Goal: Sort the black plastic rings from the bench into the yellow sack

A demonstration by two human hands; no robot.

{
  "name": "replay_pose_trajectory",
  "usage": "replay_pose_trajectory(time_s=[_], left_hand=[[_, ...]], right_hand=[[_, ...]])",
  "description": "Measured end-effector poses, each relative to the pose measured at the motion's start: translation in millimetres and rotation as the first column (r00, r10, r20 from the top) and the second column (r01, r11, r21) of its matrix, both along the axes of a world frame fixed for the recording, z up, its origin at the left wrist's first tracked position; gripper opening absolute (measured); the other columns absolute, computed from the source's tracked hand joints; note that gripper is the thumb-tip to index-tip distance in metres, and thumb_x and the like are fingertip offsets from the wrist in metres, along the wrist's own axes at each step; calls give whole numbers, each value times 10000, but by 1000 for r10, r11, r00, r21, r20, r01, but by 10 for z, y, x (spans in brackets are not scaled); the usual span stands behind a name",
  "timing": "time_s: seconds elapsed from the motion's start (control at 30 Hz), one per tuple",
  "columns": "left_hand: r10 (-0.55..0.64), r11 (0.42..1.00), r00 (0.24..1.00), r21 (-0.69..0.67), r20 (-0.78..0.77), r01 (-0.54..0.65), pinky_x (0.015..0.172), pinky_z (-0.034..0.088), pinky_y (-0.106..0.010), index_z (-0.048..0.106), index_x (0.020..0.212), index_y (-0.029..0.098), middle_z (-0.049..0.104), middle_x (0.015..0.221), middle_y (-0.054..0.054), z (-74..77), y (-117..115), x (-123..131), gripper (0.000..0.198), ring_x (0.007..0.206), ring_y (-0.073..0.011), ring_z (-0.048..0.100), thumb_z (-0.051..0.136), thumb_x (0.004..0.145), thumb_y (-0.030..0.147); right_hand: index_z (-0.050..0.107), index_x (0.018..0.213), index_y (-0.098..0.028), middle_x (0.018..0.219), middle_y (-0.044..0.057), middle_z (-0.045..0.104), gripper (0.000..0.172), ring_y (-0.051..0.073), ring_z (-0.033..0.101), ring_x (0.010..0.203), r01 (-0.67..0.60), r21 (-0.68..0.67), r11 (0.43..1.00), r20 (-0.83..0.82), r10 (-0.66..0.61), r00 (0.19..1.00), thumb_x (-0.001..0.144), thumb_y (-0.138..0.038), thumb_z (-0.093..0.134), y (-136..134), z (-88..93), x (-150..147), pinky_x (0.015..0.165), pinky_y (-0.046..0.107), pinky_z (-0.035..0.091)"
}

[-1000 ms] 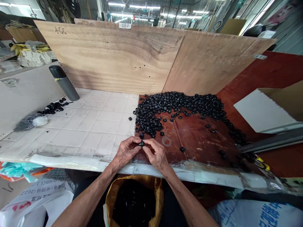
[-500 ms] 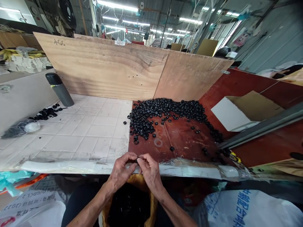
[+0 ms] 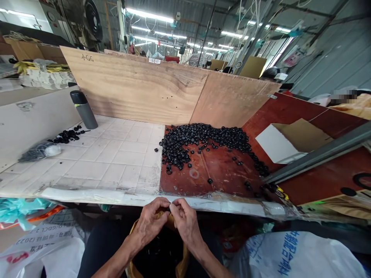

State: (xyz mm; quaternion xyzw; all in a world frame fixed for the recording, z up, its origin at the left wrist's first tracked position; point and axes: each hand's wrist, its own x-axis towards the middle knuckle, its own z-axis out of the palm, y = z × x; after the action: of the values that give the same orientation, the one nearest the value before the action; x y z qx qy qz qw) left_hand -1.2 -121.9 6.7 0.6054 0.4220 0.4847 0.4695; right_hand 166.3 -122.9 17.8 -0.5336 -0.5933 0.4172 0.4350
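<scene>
Small black part (image 3: 169, 209): we see it midway between left hand (image 3: 152, 219) and right hand (image 3: 185, 222), neither nearer, fingertips nearly closed, both pinching it (long axis hidden from us), above the bag (image 3: 182, 265), just nearer us than the surface (image 3: 124, 158).

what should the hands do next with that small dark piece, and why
Probably lower the small dark piece and release it into the open yellow-brown bag: the left hand and right hand pinch it, seemingly above the bag's mouth, and dark contents show inside. The grip hides most of it, so whether it needs more handling first is unclear.
</scene>
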Motion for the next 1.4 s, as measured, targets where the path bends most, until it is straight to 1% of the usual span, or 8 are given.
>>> replay_pose_trajectory(time_s=[0.17, 0.3, 0.57, 0.63, 0.73, 0.87, 1.1, 1.4], left_hand=[[41, 965, 974, -260, 223, 19, 744, 595, -285, 671, 957, 188, 720, 948, -37, -31, -60, 55, 192, 748, -154, 696, 760, 821, 291], [81, 995, 995, 60, -52, -78, 921, 599, -355, 711, 1009, 231, 744, 1120, -69, -128, -137, 32, 121, 998, -213, 734, 666, 899, 213], [-45, 864, 864, 414, -501, 285, 967, 587, -381, 655, 1225, 240, 725, 1230, -143, -232, -296, -207, 358, 1138, -258, 708, 523, 932, 83], [-150, 856, 798, 328, -584, 400, 872, 586, -334, 668, 1099, 228, 740, 1082, -105, -57, -185, -256, 225, 988, -230, 720, 573, 919, 134], [-103, 946, 786, 185, -610, 267, 744, 550, -302, 619, 895, 216, 681, 844, -23, 221, 204, -228, 71, 781, -188, 674, 663, 895, 272], [244, 970, 737, 169, -630, -177, 742, 543, -324, 577, 942, 196, 659, 887, -28, 281, 917, 28, 163, 707, -177, 654, 698, 874, 281], [337, 941, 622, 222, -707, -257, 825, 553, -372, 593, 1112, 207, 736, 1136, -85, -24, 1412, 337, 247, 994, -278, 732, 681, 882, 209], [335, 937, 787, 272, -519, -219, 835, 580, -358, 557, 1160, 213, 743, 1022, -57, -108, 1378, 265, 320, 856, -217, 736, 672, 861, 200]], right_hand=[[697, 955, -222, 751, 28, 658, 220, 159, 583, 557, -113, 167, 980, 78, 101, 992, 969, -396, 564, -74, 52, 88, 587, 292, 485], [615, 802, -213, 464, -67, 471, 329, 125, 443, 419, 2, -210, 978, -175, -40, 984, 936, -513, 605, -119, -7, -42, 496, 259, 377], [562, 652, -208, 479, -52, 462, 428, 95, 364, 391, -163, -596, 787, -417, -130, 899, 774, -596, 695, -294, -167, -65, 423, 243, 361], [551, 620, -218, 469, -39, 467, 407, 120, 401, 395, -137, -526, 840, -199, 35, 979, 834, -556, 630, -196, -164, 60, 427, 252, 360], [574, 682, -217, 613, 7, 571, 268, 176, 547, 583, -10, -36, 999, 262, 19, 965, 877, -400, 596, 237, -87, 267, 581, 282, 449], [598, 910, -186, 951, 106, 629, 100, 240, 626, 838, 99, 389, 916, 445, -281, 850, 866, -271, 570, 1069, -24, 401, 759, 345, 507], [627, 1001, -182, 971, 108, 672, 146, 267, 650, 869, 62, 423, 904, 573, -319, 755, 864, -166, 581, 1596, -283, 354, 784, 368, 510], [717, 1035, -211, 1017, 54, 721, 161, 181, 686, 829, -55, 292, 955, 35, 47, 998, 916, -276, 631, 1472, -135, 403, 696, 268, 553]])
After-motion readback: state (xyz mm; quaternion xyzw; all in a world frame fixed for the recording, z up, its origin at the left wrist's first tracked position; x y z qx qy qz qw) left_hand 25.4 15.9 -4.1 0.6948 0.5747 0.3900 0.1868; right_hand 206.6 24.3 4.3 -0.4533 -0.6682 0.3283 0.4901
